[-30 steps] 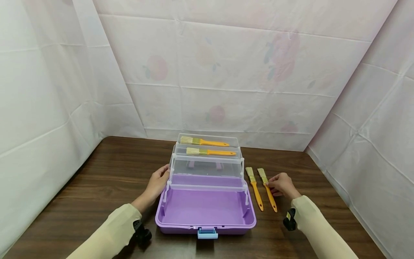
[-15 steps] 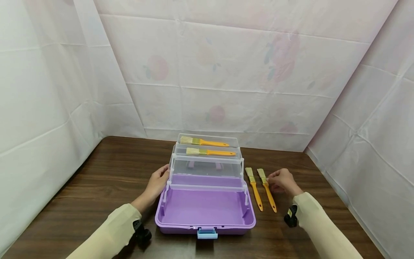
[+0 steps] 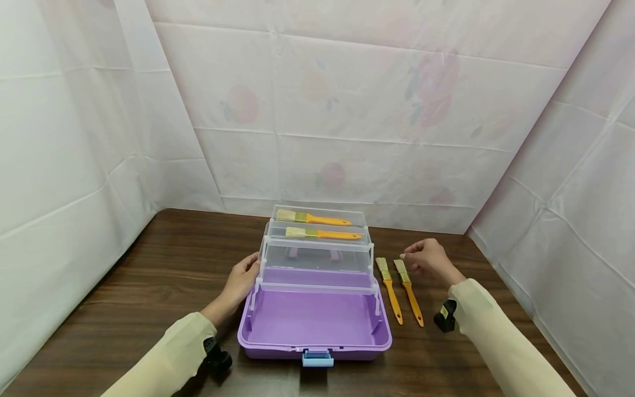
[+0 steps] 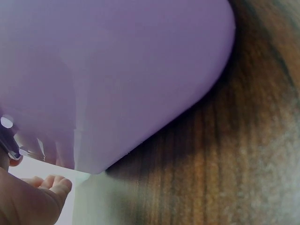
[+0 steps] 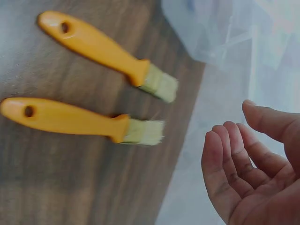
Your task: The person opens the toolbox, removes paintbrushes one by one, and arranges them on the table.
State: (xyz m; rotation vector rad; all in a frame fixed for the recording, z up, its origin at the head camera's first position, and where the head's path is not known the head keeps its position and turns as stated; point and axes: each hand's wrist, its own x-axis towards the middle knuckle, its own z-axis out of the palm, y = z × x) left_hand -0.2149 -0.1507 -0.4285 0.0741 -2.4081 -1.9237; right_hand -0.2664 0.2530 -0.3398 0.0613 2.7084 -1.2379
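Note:
A purple toolbox (image 3: 317, 348) stands unfolded on the table, its clear stepped trays (image 3: 319, 251) raised at the back. One paintbrush (image 3: 334, 220) lies in the top tray and another paintbrush (image 3: 339, 235) in the tray below. My left hand (image 3: 243, 280) holds the box's rear left edge; in the left wrist view the purple wall (image 4: 117, 79) fills much of the picture. Right of the box lie two more paintbrushes, a nearer-to-box paintbrush (image 3: 393, 300) and an outer paintbrush (image 3: 412, 300). Beyond the outer one's bristles hovers my right hand (image 5: 253, 183), fingers loosely bent, holding nothing.
The dark wooden table (image 3: 163, 298) extends on both sides of the box. White patterned cloth (image 3: 317, 110) hangs behind and along both sides. A light blue latch (image 3: 318, 359) hangs at the box's front.
My right hand has left the outer paintbrush's ferrule and moved away past its bristle end. Both loose brushes stay almost where they were. My left hand keeps its place at the box.

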